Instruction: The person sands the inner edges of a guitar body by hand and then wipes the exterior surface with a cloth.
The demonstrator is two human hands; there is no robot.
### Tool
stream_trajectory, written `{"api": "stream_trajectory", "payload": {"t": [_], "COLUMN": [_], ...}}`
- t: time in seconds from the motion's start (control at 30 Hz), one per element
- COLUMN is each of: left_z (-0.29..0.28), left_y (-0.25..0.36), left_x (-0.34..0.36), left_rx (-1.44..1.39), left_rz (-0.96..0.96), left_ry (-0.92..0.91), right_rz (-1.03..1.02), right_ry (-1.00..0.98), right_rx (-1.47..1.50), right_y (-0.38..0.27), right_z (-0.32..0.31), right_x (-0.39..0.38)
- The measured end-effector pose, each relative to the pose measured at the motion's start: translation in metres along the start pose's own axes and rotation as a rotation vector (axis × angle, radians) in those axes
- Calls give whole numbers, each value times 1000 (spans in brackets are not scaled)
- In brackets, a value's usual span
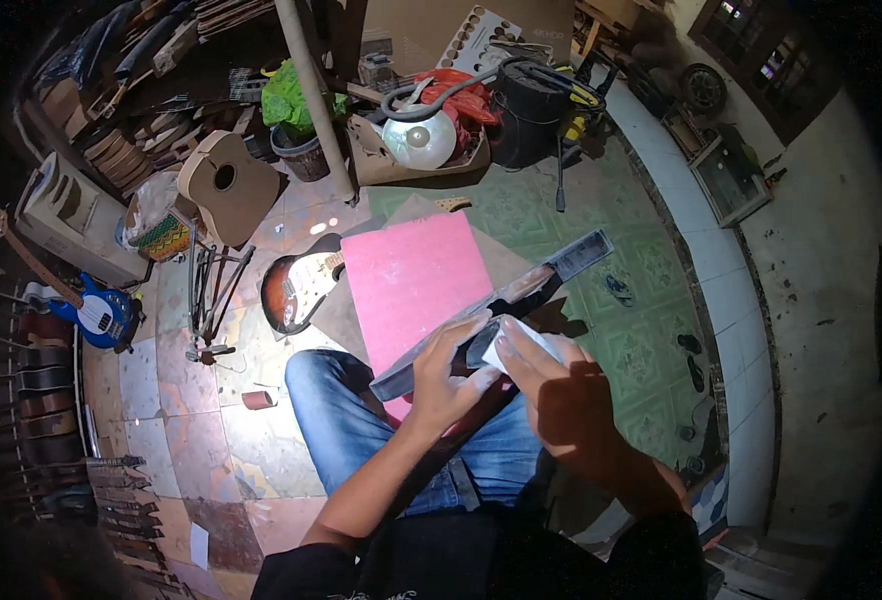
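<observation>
My left hand (444, 372) grips a long dark piece (581, 256) near its lower left part. The piece is narrow and bar-like, slanting from above my lap up to the right, and its kind is unclear. In my right hand (561, 385) is a folded white sheet (509, 345), pinched under the fingers and pressed close against the middle of the dark piece. Part of the piece is hidden behind both hands. Below it lies a flat pink board (416, 270), which reaches from my lap out over the floor.
A sunburst electric guitar (306, 285) lies left of the board. Farther left are a black metal stand (211, 300), an unfinished acoustic guitar body (223, 180) and a blue bass (104, 312). A cardboard box (381, 165) and black bucket (521, 115) stand ahead; sandals (694, 360) lie right.
</observation>
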State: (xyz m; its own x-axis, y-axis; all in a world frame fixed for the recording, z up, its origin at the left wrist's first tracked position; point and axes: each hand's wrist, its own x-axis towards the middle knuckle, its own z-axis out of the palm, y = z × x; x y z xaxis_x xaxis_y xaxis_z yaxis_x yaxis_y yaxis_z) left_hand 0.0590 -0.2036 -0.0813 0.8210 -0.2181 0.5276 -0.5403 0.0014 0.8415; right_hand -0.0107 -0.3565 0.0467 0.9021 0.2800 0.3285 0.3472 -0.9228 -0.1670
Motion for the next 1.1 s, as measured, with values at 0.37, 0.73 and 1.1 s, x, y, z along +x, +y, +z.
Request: {"api": "stream_trajectory", "payload": {"t": [0.37, 0.73, 1.1], "left_z": [-6, -27, -49], "left_y": [-4, -7, 5], "left_x": [-4, -14, -15], "left_rx": [1, -84, 202], "left_rz": [-42, -102, -37], "left_ry": [45, -4, -63], "right_rz": [19, 565, 611], "right_ry": [-114, -100, -337], "right_rx": [43, 1420, 1411], "right_y": [-8, 12, -4], "right_z": [1, 112, 89], "right_x": [-1, -20, -9]}}
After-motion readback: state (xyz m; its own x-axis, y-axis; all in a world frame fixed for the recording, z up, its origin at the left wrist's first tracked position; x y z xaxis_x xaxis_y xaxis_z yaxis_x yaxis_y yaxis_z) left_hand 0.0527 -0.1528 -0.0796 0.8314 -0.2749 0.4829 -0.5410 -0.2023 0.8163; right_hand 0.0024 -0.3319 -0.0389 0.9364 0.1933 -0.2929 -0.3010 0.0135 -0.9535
